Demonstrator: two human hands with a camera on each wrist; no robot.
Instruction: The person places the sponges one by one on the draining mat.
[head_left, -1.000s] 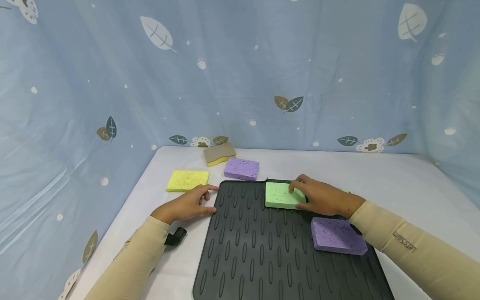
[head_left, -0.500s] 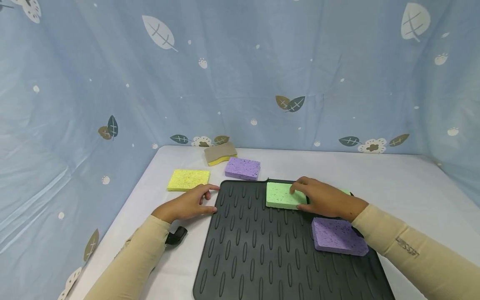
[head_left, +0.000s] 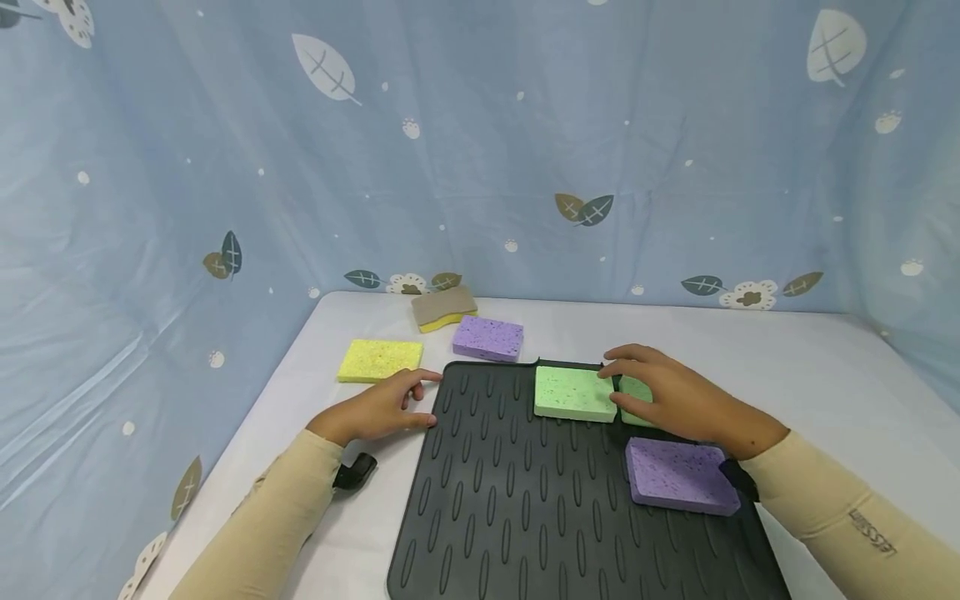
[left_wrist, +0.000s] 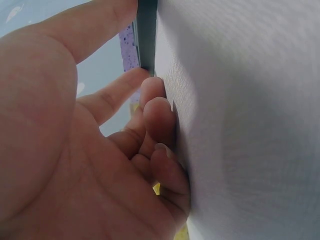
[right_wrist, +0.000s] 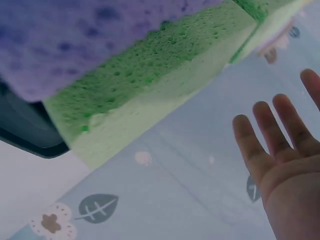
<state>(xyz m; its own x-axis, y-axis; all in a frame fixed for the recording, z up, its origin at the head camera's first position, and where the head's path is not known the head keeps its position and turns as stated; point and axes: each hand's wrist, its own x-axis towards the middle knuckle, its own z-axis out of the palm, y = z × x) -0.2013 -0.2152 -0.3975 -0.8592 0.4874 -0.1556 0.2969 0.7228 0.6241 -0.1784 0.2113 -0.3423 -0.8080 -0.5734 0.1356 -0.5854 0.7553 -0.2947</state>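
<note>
A dark grey ribbed drying mat (head_left: 517,500) lies on the white table. My left hand (head_left: 382,407) is at its upper left corner, index fingertip and thumb tip at the edge (left_wrist: 146,35), other fingers loosely curled on the cloth. My right hand (head_left: 675,400) hovers with spread fingers over the mat's top edge, holding nothing. Under its fingertips is a light green sponge (head_left: 572,393). A second green sponge (head_left: 633,400) sits to the right of it, partly covered by the hand. Nearer me, a purple sponge (head_left: 678,477) lies on the mat below my right wrist.
Beyond the mat's upper left corner are a yellow sponge (head_left: 380,360), another purple sponge (head_left: 487,337) and a grey-and-yellow scrub sponge (head_left: 444,307). A blue leaf-patterned curtain (head_left: 480,150) hangs behind and to the sides of the table.
My right hand has let go of the left green sponge and moved right, its fingers straightening; the second green sponge now shows between them. The left hand stays at the mat's corner.
</note>
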